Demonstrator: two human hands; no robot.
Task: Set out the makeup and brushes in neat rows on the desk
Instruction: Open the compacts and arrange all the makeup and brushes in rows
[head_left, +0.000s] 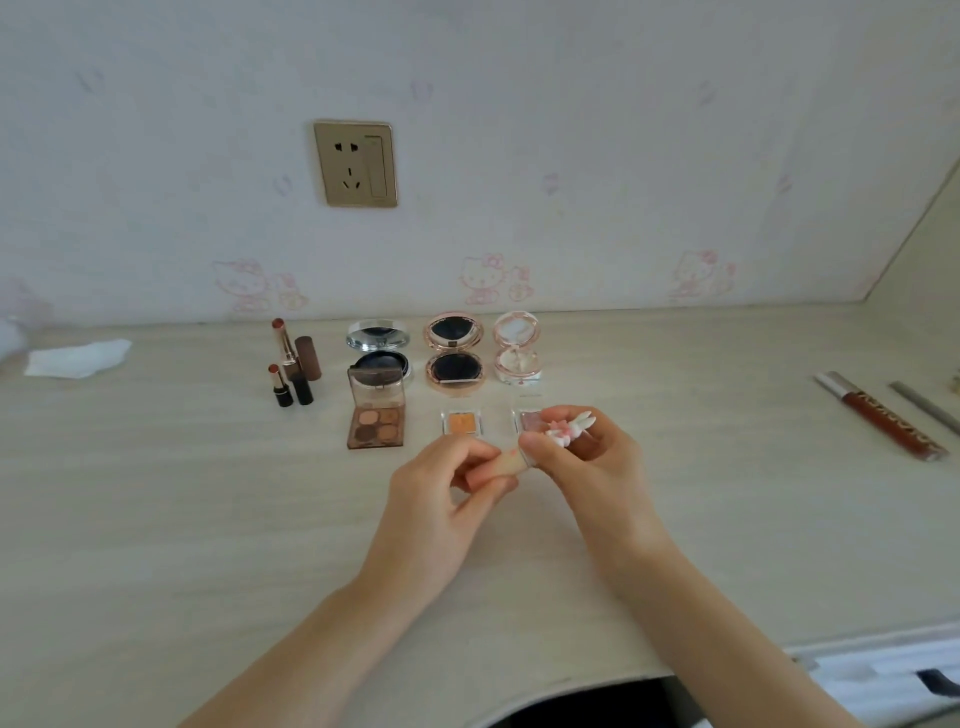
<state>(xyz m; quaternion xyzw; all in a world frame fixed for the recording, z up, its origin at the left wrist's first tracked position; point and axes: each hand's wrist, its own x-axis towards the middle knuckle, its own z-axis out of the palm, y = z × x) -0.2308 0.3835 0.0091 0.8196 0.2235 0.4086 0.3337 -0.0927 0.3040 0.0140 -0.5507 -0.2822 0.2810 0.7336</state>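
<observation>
My left hand (441, 488) pinches a small beige tube (506, 465) with a pink spot near its end. My right hand (587, 467) grips a white rabbit-shaped cap (569, 428) with a pink flower, right at the tube's end. Behind the hands, on the desk (208, 519), stand two open lipsticks (283, 343) with their caps. Three open compacts form a row: silver (378, 338), rose-gold (453, 351) and pink-white (516, 345). In front of them lie a brown eyeshadow quad (375, 428), an orange single shadow (462, 422) and a pinkish one (524, 420), partly hidden by my right hand.
A brown lip gloss tube (878, 415) and a grey pencil (924, 408) lie at the far right. A white tissue (78, 357) sits at the back left. A wall socket (356, 163) is above the desk. The desk's front edge curves in at the lower right.
</observation>
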